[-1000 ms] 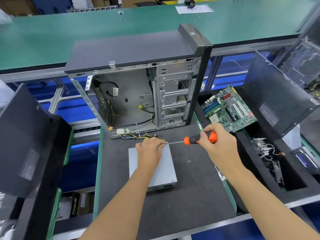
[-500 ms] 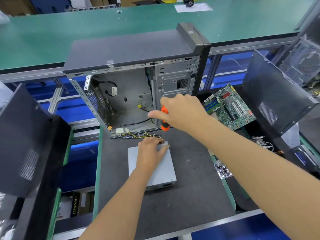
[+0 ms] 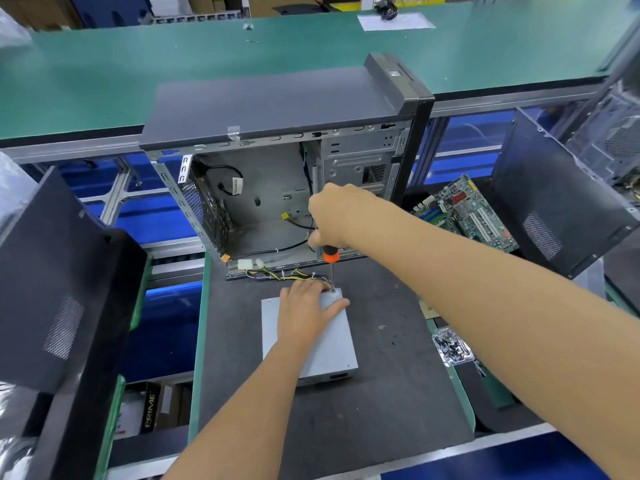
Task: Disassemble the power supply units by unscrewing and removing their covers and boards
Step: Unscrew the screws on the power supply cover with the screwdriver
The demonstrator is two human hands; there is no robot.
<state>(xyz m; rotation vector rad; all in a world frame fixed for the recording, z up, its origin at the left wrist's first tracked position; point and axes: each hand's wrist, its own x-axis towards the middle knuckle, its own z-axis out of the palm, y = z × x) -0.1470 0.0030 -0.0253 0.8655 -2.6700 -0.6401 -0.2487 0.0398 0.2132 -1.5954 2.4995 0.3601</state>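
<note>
Item: power supply unit (image 3: 322, 344), grey metal box, lying flat on the dark mat of the worktop (image 3: 381, 393), just in front of the open computer case (image 3: 277, 188). Cover in place. Its wire bundle (image 3: 294, 274) runs from the far edge toward the case floor.

Left hand (image 3: 306, 313): laid flat on the far part of the unit's top, fingers straight and spread, thumb out to the right; it presses the box down and clasps nothing.

Right hand (image 3: 334, 216): grip closed around the handle of a screwdriver (image 3: 330, 261), orange collar showing below the fist. The shaft stands near upright, tip at the unit's far right corner, just beside the left fingertips. The screw head itself is too small to make out.

Surroundings: motherboard (image 3: 464, 214) in the dark bin to the right; a small clear bag of screws (image 3: 452, 348) at the mat's right edge; black side panels (image 3: 557, 199) leaning at both sides.

Step in hand, by judgement: unscrewing the cover, at a corner screw on the top face. No screw lies loose on the cover.

Next move calls for: downward pressure along the shaft while turning, the left hand holding the box from rotating; then lifting out the freed screw and going on to any other cover screws.
</note>
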